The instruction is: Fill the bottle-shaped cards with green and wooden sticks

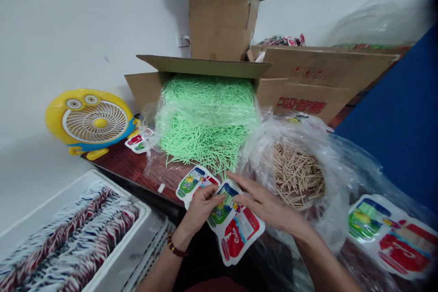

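The person holds a printed pouch (239, 232) low over the near edge of the table (126, 164), both hands on its upper end. The left hand (200, 207) has its fingers curled in and pinches the pouch's top left corner between thumb and fingertips. A bead bracelet (176, 248) sits on that wrist. The right hand (265, 205) lies across the top right of the pouch with the fingers stretched out almost flat and touching it. Its thumb is hidden, so I cannot tell whether it grips or only rests there. Most of the pouch hangs below and between the two hands, its red half pointing toward the person.

A second pouch (190, 182) lies on the table just behind the left hand. Past it, green sticks (205, 118) spill from a box (205, 66) lying on its side. Just beyond the right hand, brown sticks (297, 175) fill a clear bag (328, 219). More pouches (390, 232) lie under plastic at the far right. A yellow fan (91, 121) stands at the left end of the table, and a white tray (102, 264) of striped packets sits below it.
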Demonstrator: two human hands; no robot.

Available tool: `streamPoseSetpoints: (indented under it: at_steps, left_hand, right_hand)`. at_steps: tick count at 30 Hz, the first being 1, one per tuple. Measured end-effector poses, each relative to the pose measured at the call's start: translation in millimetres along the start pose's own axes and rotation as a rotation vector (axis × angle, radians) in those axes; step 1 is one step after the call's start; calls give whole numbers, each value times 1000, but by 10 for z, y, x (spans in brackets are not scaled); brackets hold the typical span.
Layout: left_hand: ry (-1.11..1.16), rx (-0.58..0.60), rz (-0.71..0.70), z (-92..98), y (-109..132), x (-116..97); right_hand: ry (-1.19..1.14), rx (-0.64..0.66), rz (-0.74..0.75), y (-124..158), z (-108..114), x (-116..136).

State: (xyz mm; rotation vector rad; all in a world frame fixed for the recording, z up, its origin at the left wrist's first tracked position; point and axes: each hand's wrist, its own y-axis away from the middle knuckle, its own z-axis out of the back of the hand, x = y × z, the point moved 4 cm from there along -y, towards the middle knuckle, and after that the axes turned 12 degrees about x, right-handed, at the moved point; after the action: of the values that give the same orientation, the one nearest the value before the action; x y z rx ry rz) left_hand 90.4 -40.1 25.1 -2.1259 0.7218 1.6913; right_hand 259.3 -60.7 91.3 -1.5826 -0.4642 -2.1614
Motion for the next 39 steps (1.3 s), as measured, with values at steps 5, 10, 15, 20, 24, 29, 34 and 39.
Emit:
streamPoseSetpoints:
  at_steps: [5,10,15,20,24,29,34,39]
  left_hand:
    - [64,-30,-89,6,-32,-39]
    - [178,55,-10,-39,-32,-43]
    - [77,36,-3,-14,-39,-67]
    - [58,8,-43,-9,-37,-69]
    - [81,9,-23,-22,-18,-85]
    - [90,8,-25,-18,-23,-100]
    - [49,-3,1,2,-52,-60]
    - [106,7,-9,-24,-72,-114]
  right_hand:
    - [-50,25,-34,-75,18,-72]
    - [-66,19,-46,-141,32,-73]
    - [-82,17,11,-189,74,-11]
    - [-18,-17,26,-233,131,-82]
    - [52,-14,0,-293,153,-147]
    - [101,4,-4,-323,159,-139]
    - [158,35,-49,-299,216,-141]
    - [177,20,-42,-285,291,-92]
